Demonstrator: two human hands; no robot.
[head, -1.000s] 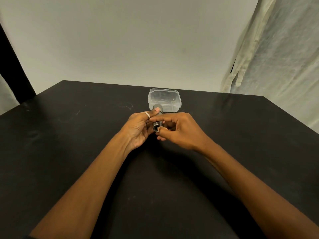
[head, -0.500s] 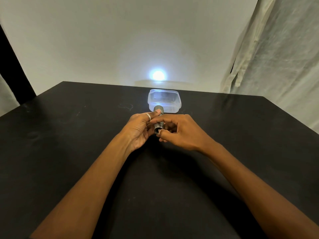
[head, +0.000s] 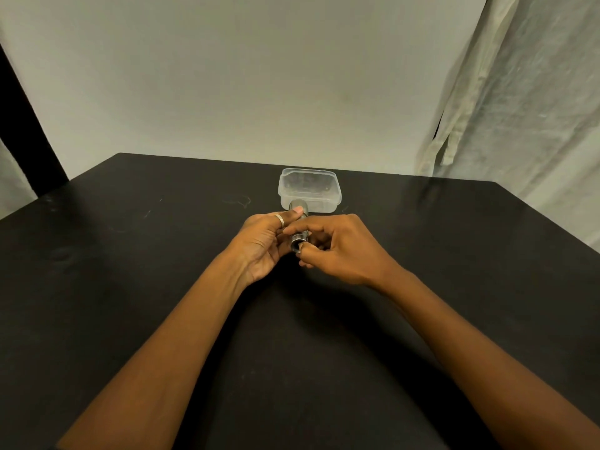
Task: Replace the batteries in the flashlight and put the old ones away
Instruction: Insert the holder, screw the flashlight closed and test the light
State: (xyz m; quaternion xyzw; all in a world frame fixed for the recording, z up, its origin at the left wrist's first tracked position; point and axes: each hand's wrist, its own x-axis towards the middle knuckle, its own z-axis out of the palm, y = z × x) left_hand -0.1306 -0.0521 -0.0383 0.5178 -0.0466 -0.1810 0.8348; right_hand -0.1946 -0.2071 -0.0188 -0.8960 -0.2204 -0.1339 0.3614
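Observation:
A small metal flashlight (head: 297,239) points away from me over the middle of the black table (head: 130,241). My left hand (head: 263,245), with a ring on one finger, wraps around its barrel from the left. My right hand (head: 337,251) pinches the near tail end, thumb on the end cap. No light shows on the wall. A clear plastic container (head: 309,190) stands just beyond the flashlight's head; I cannot tell what lies inside. No loose batteries are in sight.
A pale wall rises behind the table. A light curtain (head: 519,92) hangs at the right, beside the table's far right corner. A dark post (head: 22,125) stands at the far left.
Half a second ago a bright spot from the flashlight lit the wall; now it is gone, as it was one second ago. Both hands have stayed where they were on the flashlight.

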